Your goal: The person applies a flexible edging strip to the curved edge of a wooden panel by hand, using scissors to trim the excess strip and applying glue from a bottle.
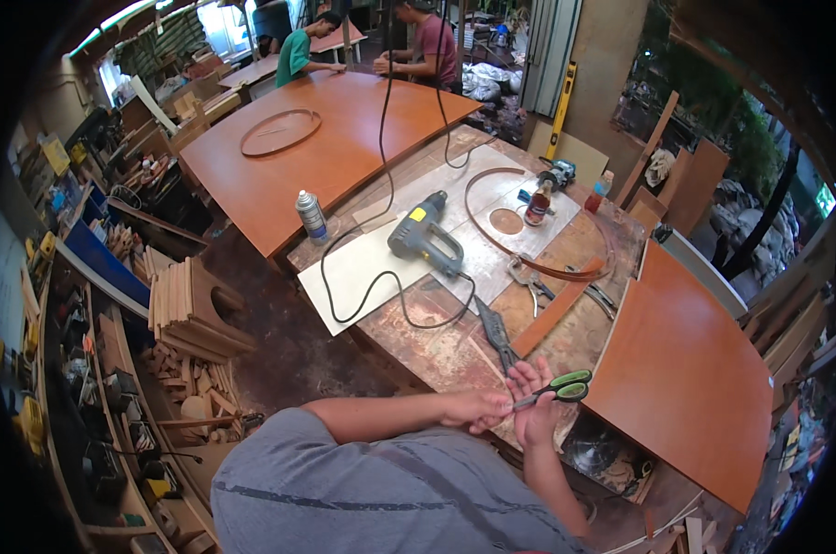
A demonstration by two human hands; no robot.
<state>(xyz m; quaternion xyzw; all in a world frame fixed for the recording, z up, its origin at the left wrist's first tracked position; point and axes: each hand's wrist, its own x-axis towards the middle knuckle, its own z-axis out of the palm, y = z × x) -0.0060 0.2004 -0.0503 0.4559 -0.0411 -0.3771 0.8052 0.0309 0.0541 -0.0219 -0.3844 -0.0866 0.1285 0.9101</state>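
A pair of scissors (571, 386) with green and black handles lies across my right hand (533, 403), which is turned palm up with its fingers loosely curled around the scissors. My left hand (481, 409) is closed at the blade end, its fingers pinching there and hiding the tip. Both hands are over the near edge of the worn workbench (436, 346). Just beyond them are a dark, flat-bladed tool (496, 334) and a reddish-brown strip (557, 319). Farther off, a grey heat gun (425, 235) lies on a pale sheet (353, 286).
A spray can (311, 216), pliers (529, 280), a curled edging strip (478, 208), a dark bottle (537, 203) and a power tool (558, 173) crowd the bench. Brown panels (686, 379) flank it. A black cord (381, 275) loops across. Two people work at the far panel (344, 120).
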